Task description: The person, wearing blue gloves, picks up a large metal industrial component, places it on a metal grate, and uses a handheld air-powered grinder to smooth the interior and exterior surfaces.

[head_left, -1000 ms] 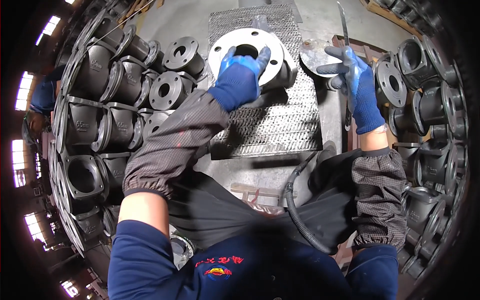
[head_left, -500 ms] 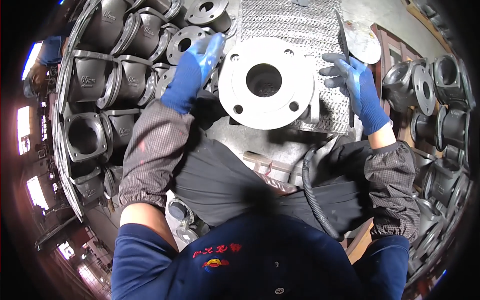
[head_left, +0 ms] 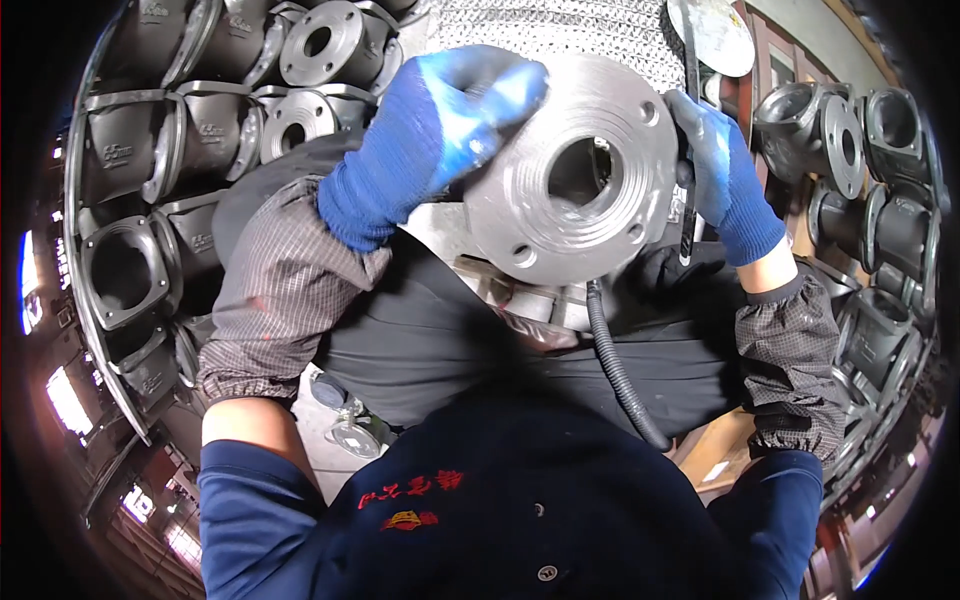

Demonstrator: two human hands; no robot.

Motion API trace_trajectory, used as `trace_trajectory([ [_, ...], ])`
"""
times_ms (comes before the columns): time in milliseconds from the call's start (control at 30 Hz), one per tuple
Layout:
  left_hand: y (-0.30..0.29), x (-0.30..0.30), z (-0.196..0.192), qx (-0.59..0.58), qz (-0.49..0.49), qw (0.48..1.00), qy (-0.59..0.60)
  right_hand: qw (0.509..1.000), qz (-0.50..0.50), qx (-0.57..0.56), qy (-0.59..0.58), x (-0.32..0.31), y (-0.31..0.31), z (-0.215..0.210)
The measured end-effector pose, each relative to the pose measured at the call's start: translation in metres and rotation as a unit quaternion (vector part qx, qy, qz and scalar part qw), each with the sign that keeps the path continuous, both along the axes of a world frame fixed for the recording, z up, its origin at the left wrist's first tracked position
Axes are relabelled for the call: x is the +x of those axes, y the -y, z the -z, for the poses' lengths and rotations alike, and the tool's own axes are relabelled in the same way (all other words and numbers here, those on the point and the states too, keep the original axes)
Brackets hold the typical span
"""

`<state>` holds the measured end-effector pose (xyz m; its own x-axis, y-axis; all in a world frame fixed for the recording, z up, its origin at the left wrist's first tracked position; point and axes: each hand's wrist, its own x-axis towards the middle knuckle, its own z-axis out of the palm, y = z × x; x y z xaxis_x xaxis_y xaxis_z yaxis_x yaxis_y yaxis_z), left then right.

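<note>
A grey cast-metal flanged valve body (head_left: 625,220) stands in front of me, its round flange facing up, with a central bore and several bolt holes. My left hand (head_left: 465,115), in a blue coated glove, is closed over the flange's upper left rim. At the opposite rim, my gloved right hand (head_left: 715,165) grips the casting's right side, its fingertips partly hidden behind the edge. A thin dark bar (head_left: 688,225) runs beside the right hand. Beneath the casting lies a textured metal work surface (head_left: 560,25), mostly covered by it.
Stacked grey valve castings (head_left: 125,150) fill the left side, and more castings (head_left: 885,230) stand at the right. A ribbed black hose (head_left: 612,365) runs over my lap. A pale round plate (head_left: 722,40) lies at the far right of the work surface.
Both hands, apart from the casting before, have closed in on its flange. The casting is now tilted and turned, showing a ringed flange face. The view has shifted a little.
</note>
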<state>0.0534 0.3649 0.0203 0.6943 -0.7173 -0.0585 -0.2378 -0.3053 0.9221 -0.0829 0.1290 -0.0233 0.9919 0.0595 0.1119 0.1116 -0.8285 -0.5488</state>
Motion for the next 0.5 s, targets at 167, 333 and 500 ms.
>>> trace_trajectory([
  [167, 0.015, -0.032, -0.018, 0.071, 0.041, 0.996, -0.047, 0.999, 0.018, -0.042, 0.023, -0.011, 0.004, 0.003],
  [333, 0.008, -0.031, -0.021, 0.054, 0.064, 0.996, -0.019, 0.995, 0.101, -0.002, -0.026, -0.007, 0.000, -0.007],
  [500, -0.012, -0.027, -0.018, 0.056, 0.008, 0.981, -0.183, 0.990, 0.095, -0.056, 0.087, -0.009, -0.005, -0.036],
])
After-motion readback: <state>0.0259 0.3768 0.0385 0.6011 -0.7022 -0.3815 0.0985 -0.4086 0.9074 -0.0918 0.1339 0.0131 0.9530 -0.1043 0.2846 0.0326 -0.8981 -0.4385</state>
